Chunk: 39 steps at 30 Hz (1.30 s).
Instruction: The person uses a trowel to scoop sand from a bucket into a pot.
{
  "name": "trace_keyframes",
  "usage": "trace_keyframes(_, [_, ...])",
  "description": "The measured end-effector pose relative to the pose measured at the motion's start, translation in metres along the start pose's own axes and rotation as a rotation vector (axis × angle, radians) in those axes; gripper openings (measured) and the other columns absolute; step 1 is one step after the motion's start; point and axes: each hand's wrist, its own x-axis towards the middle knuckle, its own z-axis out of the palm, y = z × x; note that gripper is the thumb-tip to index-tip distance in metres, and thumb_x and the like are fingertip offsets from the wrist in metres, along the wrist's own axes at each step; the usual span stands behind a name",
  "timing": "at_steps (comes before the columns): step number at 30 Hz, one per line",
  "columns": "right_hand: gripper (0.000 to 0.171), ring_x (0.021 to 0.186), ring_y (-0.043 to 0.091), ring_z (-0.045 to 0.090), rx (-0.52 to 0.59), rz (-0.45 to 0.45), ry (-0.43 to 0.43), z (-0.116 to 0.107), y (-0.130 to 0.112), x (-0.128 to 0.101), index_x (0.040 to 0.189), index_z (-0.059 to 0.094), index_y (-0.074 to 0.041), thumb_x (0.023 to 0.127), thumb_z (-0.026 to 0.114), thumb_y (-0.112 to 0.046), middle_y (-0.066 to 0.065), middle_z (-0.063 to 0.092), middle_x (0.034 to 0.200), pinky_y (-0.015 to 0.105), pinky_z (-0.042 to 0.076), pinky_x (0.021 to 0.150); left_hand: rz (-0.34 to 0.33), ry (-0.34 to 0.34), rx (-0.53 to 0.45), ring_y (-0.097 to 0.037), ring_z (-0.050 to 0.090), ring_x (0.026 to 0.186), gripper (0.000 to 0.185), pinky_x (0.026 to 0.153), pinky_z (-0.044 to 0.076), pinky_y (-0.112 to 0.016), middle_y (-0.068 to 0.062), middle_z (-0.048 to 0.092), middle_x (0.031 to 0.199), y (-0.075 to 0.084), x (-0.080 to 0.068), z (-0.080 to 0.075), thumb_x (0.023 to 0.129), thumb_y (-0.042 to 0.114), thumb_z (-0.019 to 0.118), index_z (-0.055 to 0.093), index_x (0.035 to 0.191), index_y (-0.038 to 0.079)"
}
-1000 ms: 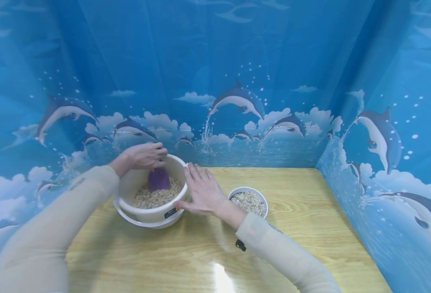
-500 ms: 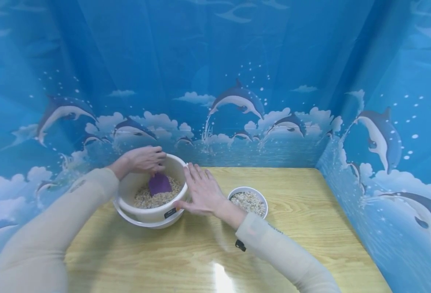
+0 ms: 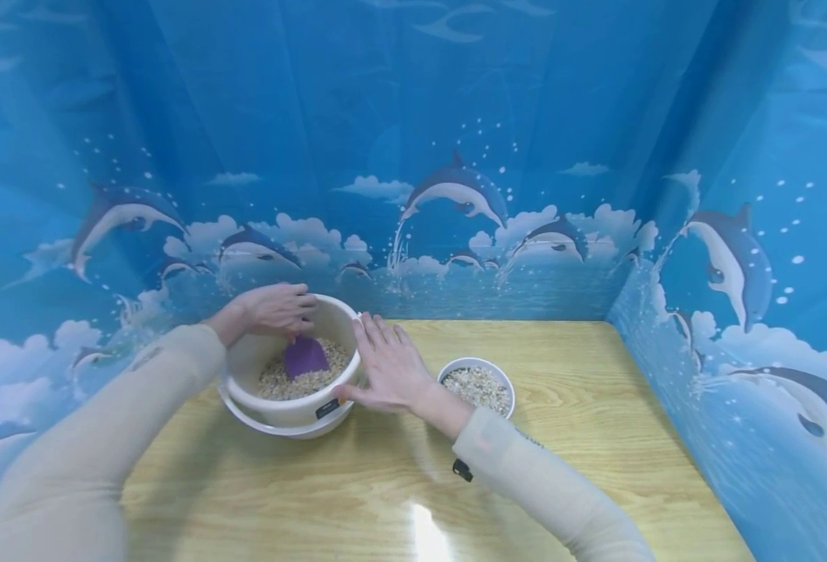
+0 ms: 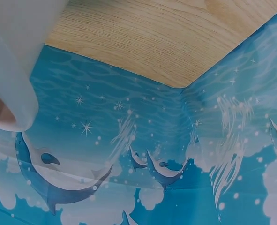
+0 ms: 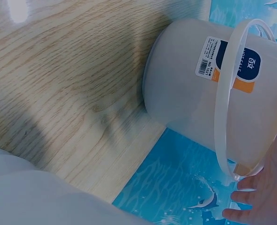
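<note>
My left hand (image 3: pixel 276 308) reaches over the white bucket (image 3: pixel 248 363) and grips a purple scoop (image 3: pixel 306 357); its handle is hidden under the fingers. The scoop's blade rests in small mixed pebbles (image 3: pixel 294 388) at the bottom of the bucket. Against the bucket's right side lies my right hand (image 3: pixel 392 371), fingers straight along the rim. The right wrist view shows the labelled bucket wall (image 5: pixel 175 84), its carrying handle (image 5: pixel 225 103) and my right hand (image 5: pixel 269 197) beside the rim. Only part of the bucket (image 4: pixel 21 28) shows in the left wrist view.
Right of my right hand stands a small white bowl (image 3: pixel 511 394) holding similar pebbles (image 3: pixel 477 388). Everything stands on a wood-grain table (image 3: pixel 561 453). A blue dolphin-print curtain (image 3: pixel 385 140) encloses the back and sides.
My left hand has come down slightly with the scoop, and the scoop blade lies flatter in the pebbles. The right hand and the bowl have stayed put.
</note>
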Motion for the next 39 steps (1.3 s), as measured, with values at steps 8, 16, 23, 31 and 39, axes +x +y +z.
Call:
trace_keyframes(8, [0.117, 0.164, 0.035, 0.021, 0.003, 0.003, 0.003, 0.001, 0.0, 0.0, 0.169, 0.008, -0.006, 0.092, 0.031, -0.091, 0.017, 0.012, 0.177, 0.054, 0.028, 0.13, 0.025, 0.038, -0.059, -0.015, 0.056, 0.097, 0.041, 0.083, 0.046, -0.031, 0.004, 0.067, 0.1, 0.005, 0.002, 0.005, 0.092, 0.065, 0.066, 0.07, 0.109, 0.028])
trace_keyframes(16, [0.118, 0.165, 0.035, 0.02, 0.017, 0.0, 0.0, 0.001, 0.0, 0.001, 0.169, 0.006, -0.006, 0.092, 0.03, -0.092, 0.017, 0.01, 0.177, 0.054, 0.025, 0.131, 0.032, 0.018, -0.053, -0.014, 0.053, 0.092, 0.039, 0.08, 0.044, -0.03, 0.004, 0.065, 0.096, 0.007, -0.001, 0.005, 0.095, 0.065, 0.063, 0.069, 0.107, 0.028])
trace_keyframes(23, [0.118, 0.164, 0.035, 0.021, 0.005, 0.004, 0.0, -0.001, 0.0, 0.0, 0.169, 0.005, -0.006, 0.092, 0.03, -0.092, 0.017, 0.012, 0.177, 0.055, 0.029, 0.13, 0.022, 0.056, -0.096, -0.015, 0.058, 0.093, 0.041, 0.083, 0.046, -0.032, 0.004, 0.066, 0.096, 0.009, -0.003, 0.006, 0.094, 0.065, 0.064, 0.069, 0.104, 0.026])
trace_keyframes(31, [0.118, 0.165, 0.035, 0.021, 0.047, 0.008, 0.007, 0.001, 0.001, 0.0, 0.169, 0.005, -0.008, 0.091, 0.032, -0.092, 0.018, 0.012, 0.177, 0.055, 0.026, 0.13, -0.007, 0.068, -0.08, -0.014, 0.058, 0.093, 0.044, 0.081, 0.045, -0.031, 0.004, 0.067, 0.099, 0.013, -0.005, 0.008, 0.094, 0.069, 0.058, 0.068, 0.103, 0.027])
trace_keyframes(39, [0.119, 0.164, 0.036, 0.022, 0.043, 0.005, 0.01, 0.002, 0.001, 0.0, 0.169, 0.006, -0.007, 0.091, 0.032, -0.092, 0.018, 0.013, 0.177, 0.055, 0.027, 0.129, -0.017, 0.055, -0.198, -0.019, 0.065, 0.106, 0.042, 0.096, 0.053, -0.039, 0.001, 0.073, 0.11, 0.016, -0.007, 0.007, 0.098, 0.064, 0.058, 0.069, 0.109, 0.025])
